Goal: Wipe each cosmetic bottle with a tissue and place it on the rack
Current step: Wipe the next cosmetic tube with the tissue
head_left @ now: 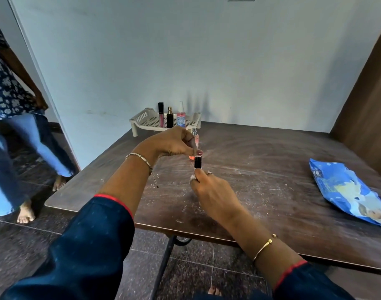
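My left hand (174, 142) pinches the top of a small black cosmetic bottle (198, 162) held upright above the table. My right hand (213, 191) grips the bottle's lower end with a white tissue (192, 177) bunched in its fingers. Behind the hands a pink pump bottle (195, 140) stands on the table, partly hidden. A beige plastic rack (142, 121) sits at the table's far edge by the wall. On it stand a pink lip gloss tube (161, 114), a black bottle with a gold top (169, 118) and a clear pink spray bottle (181, 114).
A blue wet-wipe pack (347, 191) lies at the right of the dark wooden table (271, 169). A wooden panel (366, 105) stands along the right side. Another person (10, 126) stands barefoot on the floor at the left.
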`<state>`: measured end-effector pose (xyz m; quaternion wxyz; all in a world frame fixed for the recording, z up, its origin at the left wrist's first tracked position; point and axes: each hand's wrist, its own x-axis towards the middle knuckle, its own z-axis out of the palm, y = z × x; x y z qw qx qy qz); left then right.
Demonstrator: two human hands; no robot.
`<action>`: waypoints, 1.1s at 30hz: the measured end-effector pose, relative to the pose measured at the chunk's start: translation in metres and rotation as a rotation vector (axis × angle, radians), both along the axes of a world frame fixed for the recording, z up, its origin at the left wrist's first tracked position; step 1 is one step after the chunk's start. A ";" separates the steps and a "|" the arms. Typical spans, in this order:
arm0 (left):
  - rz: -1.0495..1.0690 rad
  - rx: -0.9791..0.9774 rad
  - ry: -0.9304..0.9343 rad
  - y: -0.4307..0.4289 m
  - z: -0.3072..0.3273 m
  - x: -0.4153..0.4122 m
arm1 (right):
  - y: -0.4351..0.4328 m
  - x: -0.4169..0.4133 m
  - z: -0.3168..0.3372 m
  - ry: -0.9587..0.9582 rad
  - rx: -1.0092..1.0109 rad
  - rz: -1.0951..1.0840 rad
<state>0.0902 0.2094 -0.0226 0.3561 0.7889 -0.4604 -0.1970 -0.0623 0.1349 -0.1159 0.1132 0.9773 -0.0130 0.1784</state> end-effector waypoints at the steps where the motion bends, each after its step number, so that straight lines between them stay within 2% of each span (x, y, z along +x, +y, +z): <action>1: 0.007 -0.007 -0.001 0.000 0.000 0.000 | 0.001 0.000 -0.003 0.025 0.011 -0.005; 5: 0.003 -0.032 0.003 0.002 -0.004 0.001 | -0.003 0.005 -0.006 0.046 0.078 0.001; 8: -0.002 -0.077 -0.013 0.003 -0.007 0.001 | -0.015 0.005 -0.006 -0.030 0.113 0.044; 15: -0.073 -0.113 -0.003 0.005 -0.009 0.004 | -0.031 0.010 0.013 -0.491 0.256 0.164; 18: -0.064 -0.106 0.011 0.002 -0.008 0.003 | -0.028 0.014 0.023 -0.610 0.297 0.178; 21: -0.068 -0.096 0.010 0.001 -0.009 0.005 | -0.029 0.015 0.015 -0.546 0.253 0.204; 26: -0.070 -0.090 0.012 0.000 -0.009 0.007 | -0.034 0.011 -0.018 -0.262 0.259 0.216; 29: -0.070 -0.087 0.012 0.000 -0.008 0.006 | -0.032 0.013 -0.028 -0.129 0.180 0.151; 33: -0.073 -0.072 0.010 0.000 -0.007 0.006 | -0.030 0.014 -0.021 -0.087 0.065 0.117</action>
